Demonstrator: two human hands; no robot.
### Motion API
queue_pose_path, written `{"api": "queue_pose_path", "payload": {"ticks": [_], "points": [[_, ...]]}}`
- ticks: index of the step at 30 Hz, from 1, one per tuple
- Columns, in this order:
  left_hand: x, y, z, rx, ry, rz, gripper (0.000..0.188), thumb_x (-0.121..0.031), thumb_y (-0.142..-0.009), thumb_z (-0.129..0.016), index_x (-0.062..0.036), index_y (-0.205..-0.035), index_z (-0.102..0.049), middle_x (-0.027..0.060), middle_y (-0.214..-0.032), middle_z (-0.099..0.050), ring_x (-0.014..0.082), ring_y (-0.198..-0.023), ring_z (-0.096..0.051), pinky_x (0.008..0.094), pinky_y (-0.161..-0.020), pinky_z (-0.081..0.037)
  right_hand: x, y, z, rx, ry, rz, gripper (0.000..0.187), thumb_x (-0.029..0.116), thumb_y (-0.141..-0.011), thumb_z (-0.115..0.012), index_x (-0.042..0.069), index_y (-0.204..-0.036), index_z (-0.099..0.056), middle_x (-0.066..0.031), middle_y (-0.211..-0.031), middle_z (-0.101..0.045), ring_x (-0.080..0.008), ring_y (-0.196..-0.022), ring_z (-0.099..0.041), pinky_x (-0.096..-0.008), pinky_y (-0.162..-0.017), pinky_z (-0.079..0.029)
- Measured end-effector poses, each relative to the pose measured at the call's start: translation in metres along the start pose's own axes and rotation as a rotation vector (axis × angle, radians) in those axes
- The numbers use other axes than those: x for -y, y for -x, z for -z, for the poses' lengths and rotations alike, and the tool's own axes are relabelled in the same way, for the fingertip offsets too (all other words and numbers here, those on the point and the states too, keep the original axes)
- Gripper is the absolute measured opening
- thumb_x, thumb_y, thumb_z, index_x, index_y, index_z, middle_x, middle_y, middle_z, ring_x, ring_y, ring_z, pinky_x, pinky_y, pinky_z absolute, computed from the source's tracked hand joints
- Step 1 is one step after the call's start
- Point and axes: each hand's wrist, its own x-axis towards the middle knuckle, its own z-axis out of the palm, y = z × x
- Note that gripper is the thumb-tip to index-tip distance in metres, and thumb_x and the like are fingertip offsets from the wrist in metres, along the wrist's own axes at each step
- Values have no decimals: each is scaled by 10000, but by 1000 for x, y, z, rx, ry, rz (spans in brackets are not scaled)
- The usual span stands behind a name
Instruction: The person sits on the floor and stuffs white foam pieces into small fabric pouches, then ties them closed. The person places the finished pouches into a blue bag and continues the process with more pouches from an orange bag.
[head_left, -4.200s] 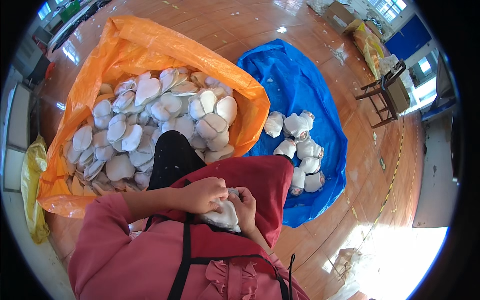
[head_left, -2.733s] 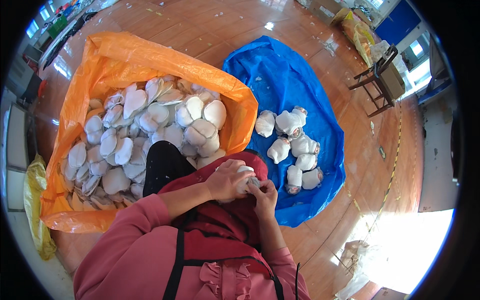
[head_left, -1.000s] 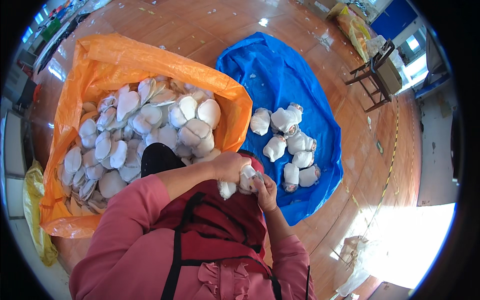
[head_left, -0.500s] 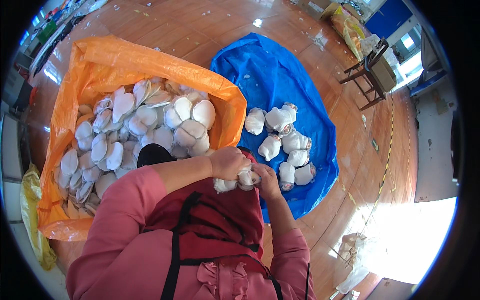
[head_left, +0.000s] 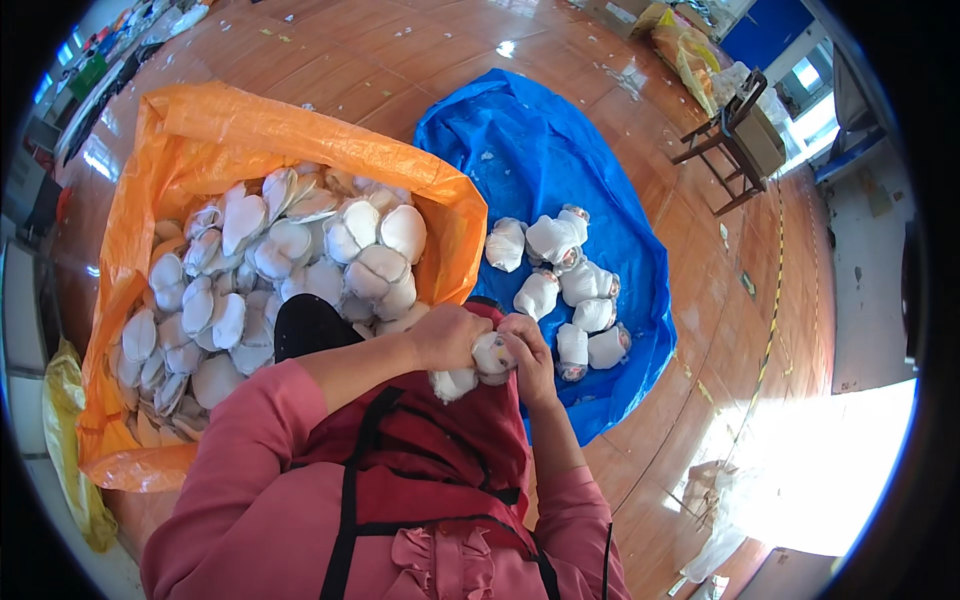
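1 white bundle [head_left: 492,357]: left hand [head_left: 446,338] held it in a snug grip, right hand [head_left: 527,352] pinched its edge! Steady hold, small moves probably suited best.

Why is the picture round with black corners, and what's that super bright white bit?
Head view: fisheye distortion, dark corners, straight edges bending near the rim; head view, lower right: glare so strong I can't tell what's inside; head view, farther up: a small shiny reflection on the tiled floor.

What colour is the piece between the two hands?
The piece is mostly white, as the head view shows.
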Motion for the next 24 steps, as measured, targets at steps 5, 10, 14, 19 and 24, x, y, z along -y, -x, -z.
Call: {"api": "queue_pose_path", "payload": {"ticks": [5, 10, 14, 19, 24], "points": [[-19, 19, 17, 84, 344, 95, 486, -300, -656, -827, -89, -1069, -683, 143, -980, -715, 321, -915, -682, 406, -801, -529, 5, 17, 2, 289, -363, 56, 441, 226, -892, -713, 68, -1263, -534, -120, -1319, -528, -249, -1259, -487, -374, -1082, -362], [-25, 41, 19, 188, 683, 261, 457, -183, -668, -861, -69, -1069, -673, 77, -971, -715, 214, -878, -684, 350, -817, -521, 15, 23, -4, 335, -405, -67, 525, 231, -815, -793, 86, -1253, -541, -117, -1276, -527, -289, -1263, -497, -430, -1070, -398], [-40, 54, 15, 136, 1090, 412, 373, -165, -718, -844, -36, -1027, -679, 79, -946, -703, 179, -872, -674, 326, -793, -526, 14, 27, -14, 301, -535, -71, 499, 188, -826, -777, 65, -1249, -541, -96, -1234, -577, -250, -1213, -538, -396, -1061, -413], [-45, 59, -6, -8, 1084, 512, 370, -174, -719, -845, -29, -1018, -683, 85, -938, -705, 180, -848, -679, 332, -766, -532, 11, 32, -23, 147, -554, -58, 423, 154, -823, -770, 65, -1178, -559, -99, -1142, -621, -261, -1122, -602, -393, -1003, -476], [-53, 58, -12, -190, 763, 496, 334, -177, -720, -842, -23, -972, -685, 91, -898, -710, 178, -822, -690, 335, -739, -539, 12, 37, -34, -26, -667, -109, 345, 118, -840, -733, 70, -1132, -556, -120, -1100, -635, -253, -1035, -636, -371, -918, -523]]}}
